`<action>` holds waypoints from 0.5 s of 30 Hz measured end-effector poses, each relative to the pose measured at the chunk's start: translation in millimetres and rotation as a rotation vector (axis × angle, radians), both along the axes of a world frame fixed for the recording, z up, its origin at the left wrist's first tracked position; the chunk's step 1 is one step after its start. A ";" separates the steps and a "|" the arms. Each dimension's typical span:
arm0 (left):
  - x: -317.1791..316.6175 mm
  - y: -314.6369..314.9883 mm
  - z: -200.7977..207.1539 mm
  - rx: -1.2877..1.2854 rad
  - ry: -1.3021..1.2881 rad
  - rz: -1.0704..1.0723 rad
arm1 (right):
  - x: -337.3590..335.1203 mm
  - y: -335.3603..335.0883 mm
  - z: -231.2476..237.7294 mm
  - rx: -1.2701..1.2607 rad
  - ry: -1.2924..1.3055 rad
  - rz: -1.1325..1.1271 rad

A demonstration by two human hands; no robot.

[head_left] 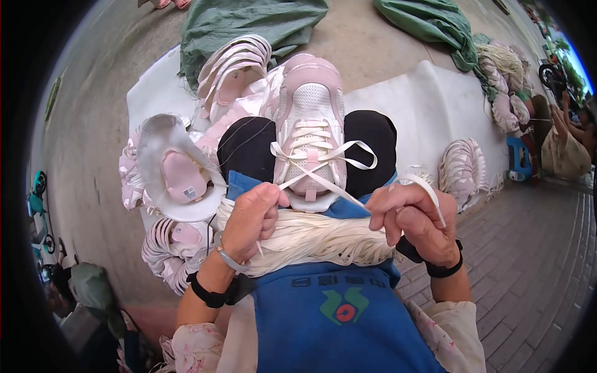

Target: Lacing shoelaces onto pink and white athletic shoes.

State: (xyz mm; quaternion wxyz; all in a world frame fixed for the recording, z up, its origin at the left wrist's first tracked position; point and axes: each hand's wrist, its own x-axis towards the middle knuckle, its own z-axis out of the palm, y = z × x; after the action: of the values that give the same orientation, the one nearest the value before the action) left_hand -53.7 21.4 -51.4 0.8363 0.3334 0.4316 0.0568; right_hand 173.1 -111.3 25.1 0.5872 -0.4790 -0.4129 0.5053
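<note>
A pink and white shoe upper (311,99) rests between my knees, its tongue end toward me. Cream shoelace (329,185) zigzags through its eyelets. The two lace ends cross in an X above the pink tab, and a loose loop stands out to the right. My left hand (252,217) is closed in a pinch on one lace end. Closed on the other end is my right hand (418,217), with a length of lace arching over its fingers. A thick bundle of cream laces (317,239) lies across my lap, on the blue apron (292,311).
White sheets (407,99) cover the ground ahead. Nested stacks of shoe uppers (180,177) lie at left, with another stack (463,168) at right. Green sacks (249,25) stand beyond. Near a blue stool (519,158), a person (566,140) sits at far right.
</note>
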 end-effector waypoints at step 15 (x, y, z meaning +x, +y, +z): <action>-65.7 31.2 5.9 0.501 0.223 -0.016 | 18.8 29.4 -45.6 -0.188 -0.821 -0.217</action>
State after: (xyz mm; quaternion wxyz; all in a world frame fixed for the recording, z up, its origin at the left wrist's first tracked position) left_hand -119.4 52.6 -45.5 0.6756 0.5375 0.4907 0.1181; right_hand 191.8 -82.0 -20.5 0.3778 -0.7324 -0.5114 0.2436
